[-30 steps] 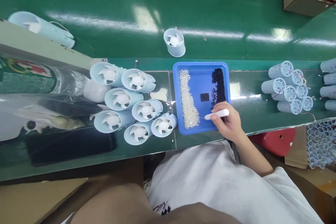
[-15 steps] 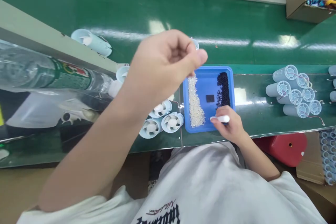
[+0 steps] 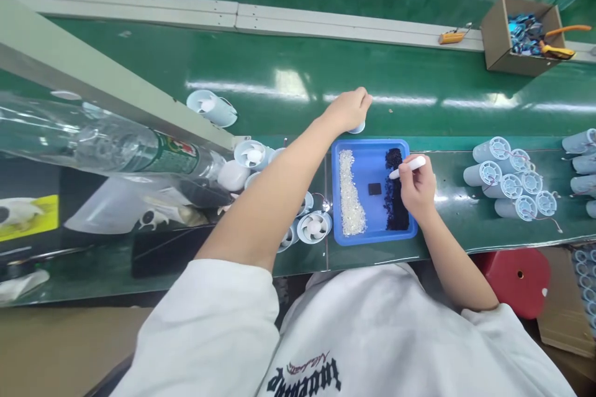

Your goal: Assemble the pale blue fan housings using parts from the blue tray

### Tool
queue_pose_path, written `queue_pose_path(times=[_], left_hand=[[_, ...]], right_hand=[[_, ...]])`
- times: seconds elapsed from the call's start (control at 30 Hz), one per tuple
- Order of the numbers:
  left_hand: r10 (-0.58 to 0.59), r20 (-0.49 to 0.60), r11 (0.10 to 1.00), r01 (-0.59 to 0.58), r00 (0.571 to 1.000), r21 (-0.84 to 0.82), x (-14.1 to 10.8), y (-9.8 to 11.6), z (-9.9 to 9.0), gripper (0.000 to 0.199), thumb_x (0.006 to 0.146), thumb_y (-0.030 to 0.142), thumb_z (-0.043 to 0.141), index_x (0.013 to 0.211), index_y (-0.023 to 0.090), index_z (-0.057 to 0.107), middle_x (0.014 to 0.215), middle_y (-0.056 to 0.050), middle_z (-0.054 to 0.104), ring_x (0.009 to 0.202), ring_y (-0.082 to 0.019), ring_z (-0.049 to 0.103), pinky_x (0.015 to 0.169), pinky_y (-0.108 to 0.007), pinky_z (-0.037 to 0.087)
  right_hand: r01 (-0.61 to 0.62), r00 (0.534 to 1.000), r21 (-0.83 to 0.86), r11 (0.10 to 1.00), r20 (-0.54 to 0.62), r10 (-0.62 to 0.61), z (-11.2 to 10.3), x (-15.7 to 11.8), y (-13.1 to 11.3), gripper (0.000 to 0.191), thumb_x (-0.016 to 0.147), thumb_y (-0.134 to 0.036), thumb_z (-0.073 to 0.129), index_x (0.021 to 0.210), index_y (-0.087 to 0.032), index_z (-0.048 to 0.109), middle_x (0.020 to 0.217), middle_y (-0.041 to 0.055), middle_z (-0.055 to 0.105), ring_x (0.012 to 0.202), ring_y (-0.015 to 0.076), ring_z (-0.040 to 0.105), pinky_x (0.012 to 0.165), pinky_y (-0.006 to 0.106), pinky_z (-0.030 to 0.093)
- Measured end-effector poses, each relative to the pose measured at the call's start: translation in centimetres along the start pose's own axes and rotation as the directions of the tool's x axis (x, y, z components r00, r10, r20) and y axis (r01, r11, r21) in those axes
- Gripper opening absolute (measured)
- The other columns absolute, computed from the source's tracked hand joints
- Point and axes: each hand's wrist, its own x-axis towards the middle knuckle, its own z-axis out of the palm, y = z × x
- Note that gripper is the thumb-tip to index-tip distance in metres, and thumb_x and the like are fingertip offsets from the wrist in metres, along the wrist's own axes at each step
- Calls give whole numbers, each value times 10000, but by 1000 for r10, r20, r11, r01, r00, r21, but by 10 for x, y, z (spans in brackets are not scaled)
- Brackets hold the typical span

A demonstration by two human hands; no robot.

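Observation:
My right hand (image 3: 419, 189) grips a white pen-shaped tool (image 3: 412, 166), its tip at the small black pieces (image 3: 398, 214) along the right side of a blue tray (image 3: 375, 239). Small clear-white pieces (image 3: 350, 198) lie in a strip on the tray's left, and a black square (image 3: 374, 188) sits between the strips. Beyond the tray's far edge, my left hand (image 3: 350, 110) is closed, its fingers pressed together over a light-blue round part (image 3: 357, 128) that it mostly covers. What those fingers hold is hidden.
Light-blue fan tubes (image 3: 315, 227) stand beneath and beside my left forearm. More tubes (image 3: 510, 180) lie grouped at right, and one tube (image 3: 212, 108) lies at far left. A plastic bottle (image 3: 172, 152) is at left, a cardboard box (image 3: 516, 49) with pliers at back right, a red stool (image 3: 516, 282) below.
My left hand has gone from raised near the camera down and away to the light-blue part. My right hand has moved the tool from the tray's near side to the black pieces.

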Motion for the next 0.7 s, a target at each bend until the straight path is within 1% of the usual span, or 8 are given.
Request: queue_pose_path(times=[0.1, 0.17, 0.27, 0.37, 0.5, 0.6, 0.67, 0.7], left_hand=[[22, 23, 997, -24, 999, 77, -4, -3, 2, 352, 979, 408, 473, 1138, 120, 599, 1258, -199, 578, 1292, -387, 453, 1059, -495, 367], [13, 35, 995, -16, 999, 98, -5, -6, 2, 413, 896, 429, 622, 1173, 126, 578, 1319, -208, 523, 1318, -419, 412, 1062, -524, 360], [-15, 8, 1000, 15, 1000, 26, -6, -10, -3, 454, 826, 359, 718, 1180, 131, 548, 1233, -189, 548, 1189, -383, 524, 1012, -492, 405], [-22, -136, 995, 8, 991, -101, -18, -4, -21, 394, 823, 320, 735, 1118, 153, 534, 1048, -124, 586, 1064, -320, 576, 964, -446, 430], [-37, -314, 972, -38, 949, -230, -53, 16, -57, 312, 845, 293, 736, 1032, 180, 514, 905, -61, 546, 902, -227, 565, 880, -402, 447], [-51, -448, 954, -89, 893, -285, -83, 25, -76, 314, 839, 287, 742, 1016, 188, 502, 860, -28, 486, 781, -178, 518, 792, -371, 464], [-63, -537, 926, -151, 841, -346, -103, 26, -78, 335, 824, 322, 755, 1009, 203, 501, 894, -27, 491, 812, -184, 536, 805, -369, 475], [-71, -556, 903, -184, 828, -389, -113, 26, -76, 350, 820, 336, 758, 1020, 209, 500, 938, -34, 513, 868, -195, 558, 834, -370, 476]], right_hand=[[-32, 998, 27, 999, 53, 30, -2, -2, 0, 343, 988, -521, 461, 837, -216, 503, 700, -26, 519, 568, 109, 472, 552, 262, 411], [-34, 990, 76, 997, 142, 23, -5, -4, -1, 335, 982, -522, 469, 852, -217, 514, 726, -13, 549, 590, 118, 505, 564, 272, 428], [15, 965, 135, 991, 257, -49, -8, -5, -2, 280, 978, -473, 498, 863, -220, 530, 754, 1, 582, 642, 134, 554, 602, 284, 458], [44, 946, 127, 991, 314, -82, -9, -5, -3, 261, 980, -447, 500, 850, -221, 525, 761, 8, 597, 657, 140, 573, 617, 291, 471], [88, 927, 86, 992, 357, -113, -7, -3, -2, 252, 984, -428, 499, 844, -220, 527, 761, 13, 611, 652, 142, 582, 614, 287, 475], [154, 916, 76, 985, 363, -171, -7, 0, -3, 229, 986, -388, 502, 838, -216, 533, 758, 17, 621, 670, 146, 603, 622, 274, 486], [197, 907, 71, 978, 366, -209, -10, 0, -6, 230, 985, -382, 502, 830, -215, 540, 741, 15, 625, 656, 149, 613, 613, 267, 493], [218, 909, 65, 974, 349, -227, -11, 0, -8, 237, 983, -389, 505, 827, -215, 546, 727, 14, 625, 632, 149, 613, 593, 261, 492]])
